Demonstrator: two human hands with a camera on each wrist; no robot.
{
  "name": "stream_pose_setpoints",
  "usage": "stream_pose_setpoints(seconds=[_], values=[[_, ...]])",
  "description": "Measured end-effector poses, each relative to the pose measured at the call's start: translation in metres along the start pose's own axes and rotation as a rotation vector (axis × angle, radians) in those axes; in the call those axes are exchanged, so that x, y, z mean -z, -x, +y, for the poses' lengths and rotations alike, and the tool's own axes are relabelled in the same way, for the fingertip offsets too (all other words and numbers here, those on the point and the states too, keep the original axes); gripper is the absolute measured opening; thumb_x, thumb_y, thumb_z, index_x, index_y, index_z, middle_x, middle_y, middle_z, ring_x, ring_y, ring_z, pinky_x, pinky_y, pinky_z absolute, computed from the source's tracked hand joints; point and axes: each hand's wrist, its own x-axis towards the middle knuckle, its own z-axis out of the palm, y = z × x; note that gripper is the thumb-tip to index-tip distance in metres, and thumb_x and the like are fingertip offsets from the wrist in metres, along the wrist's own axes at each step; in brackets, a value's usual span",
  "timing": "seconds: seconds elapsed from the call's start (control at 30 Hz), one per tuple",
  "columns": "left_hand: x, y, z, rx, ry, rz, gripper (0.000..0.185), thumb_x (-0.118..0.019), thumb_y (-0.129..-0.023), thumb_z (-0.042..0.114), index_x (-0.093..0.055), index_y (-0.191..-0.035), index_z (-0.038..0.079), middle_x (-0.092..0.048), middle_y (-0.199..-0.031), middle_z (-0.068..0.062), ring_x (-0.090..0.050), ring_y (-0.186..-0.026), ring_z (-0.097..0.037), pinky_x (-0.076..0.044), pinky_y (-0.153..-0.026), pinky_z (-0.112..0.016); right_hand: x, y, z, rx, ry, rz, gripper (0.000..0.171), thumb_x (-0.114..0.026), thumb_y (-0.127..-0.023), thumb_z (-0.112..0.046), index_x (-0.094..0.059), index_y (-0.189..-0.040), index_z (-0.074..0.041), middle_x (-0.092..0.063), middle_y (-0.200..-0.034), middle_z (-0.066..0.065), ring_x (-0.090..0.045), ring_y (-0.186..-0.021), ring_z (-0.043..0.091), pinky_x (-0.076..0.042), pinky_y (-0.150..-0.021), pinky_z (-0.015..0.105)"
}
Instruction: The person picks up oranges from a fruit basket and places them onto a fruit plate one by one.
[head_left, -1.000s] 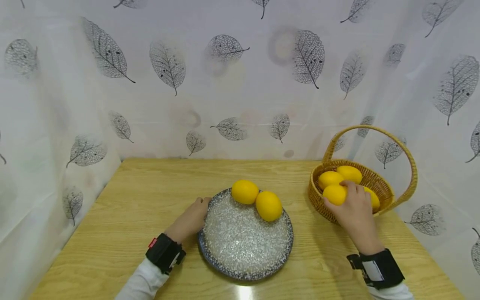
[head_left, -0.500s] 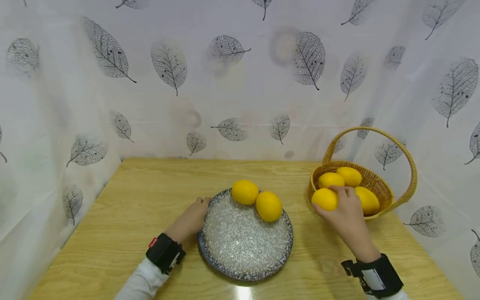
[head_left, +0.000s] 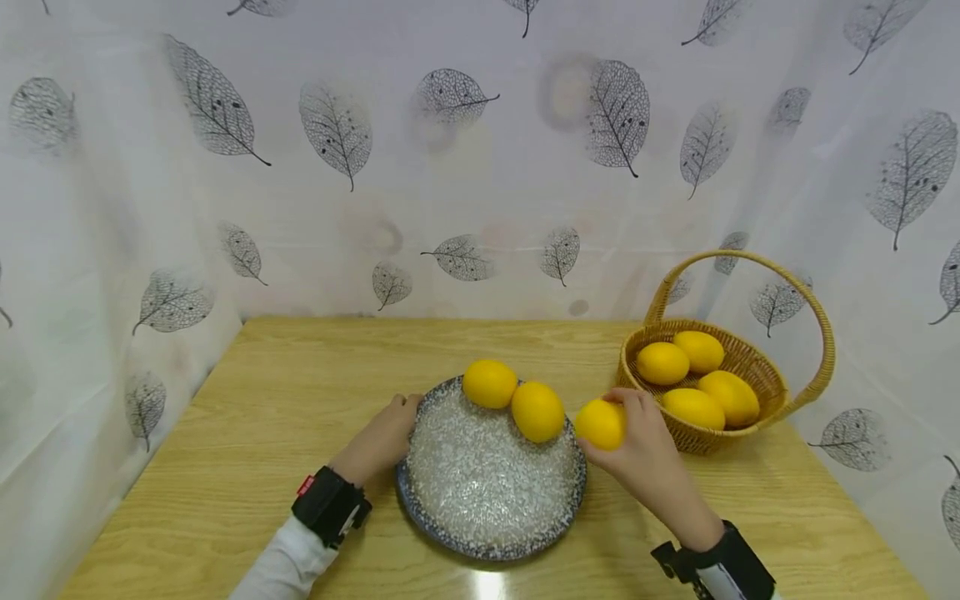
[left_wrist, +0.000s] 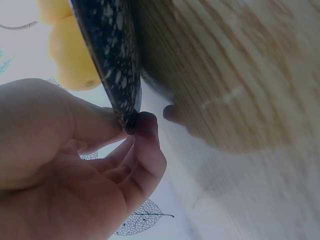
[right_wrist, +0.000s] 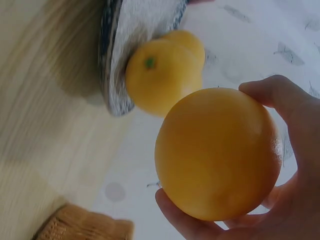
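One lemon (head_left: 600, 423) has left the basket (head_left: 750, 354) since a moment ago; the right hand (head_left: 645, 454) grips it just beside the plate (head_left: 487, 492). Four lemons stay in the basket, two on the plate. The left hand (head_left: 382, 437) still pinches the plate's edge.

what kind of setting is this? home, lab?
Likely a staged recording booth, not a lived-in kitchen: a wooden table boxed in by leaf-print curtains, holding only a speckled plate and a wicker basket of lemons, with camera bands on both wrists.
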Motion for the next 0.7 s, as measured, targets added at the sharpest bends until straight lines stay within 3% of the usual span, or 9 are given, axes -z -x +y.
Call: stream_pose_setpoints(seconds=[0.23, 0.5, 0.7], values=[[0.002, 0.000, 0.002, 0.015, 0.005, -0.007, 0.051, -0.060, -0.092, -0.010, -0.047, -0.141, -0.014, -0.057, -0.119, -0.029, -0.060, -0.107, -0.035, -0.054, -0.095, -0.050, -0.021, 0.008, -0.014, 0.023, -0.026, -0.042, 0.064, -0.086, -0.077, -0.026, -0.054, -0.127, -0.002, -0.055, -0.122, 0.018, -0.055, -0.106, 0.030, -0.051, -0.084, 0.043], [0.004, 0.001, 0.004, 0.017, 0.013, -0.009, 0.052, -0.061, -0.091, -0.008, -0.047, -0.141, -0.014, -0.057, -0.119, -0.029, -0.060, -0.106, -0.035, -0.054, -0.095, -0.050, -0.040, 0.015, -0.026, 0.101, -0.022, -0.035, 0.065, -0.090, -0.072, -0.023, -0.058, -0.125, -0.002, -0.056, -0.118, 0.016, -0.056, -0.105, 0.028, -0.052, -0.084, 0.042], [0.004, 0.001, 0.004, 0.016, 0.021, -0.010, 0.052, -0.064, -0.091, -0.004, -0.048, -0.140, -0.013, -0.057, -0.118, -0.027, -0.058, -0.104, -0.032, -0.053, -0.094, -0.049, -0.048, 0.018, -0.033, 0.105, 0.014, -0.034, 0.065, -0.091, -0.071, -0.026, -0.060, -0.123, -0.003, -0.057, -0.118, 0.015, -0.057, -0.105, 0.027, -0.055, -0.083, 0.040]])
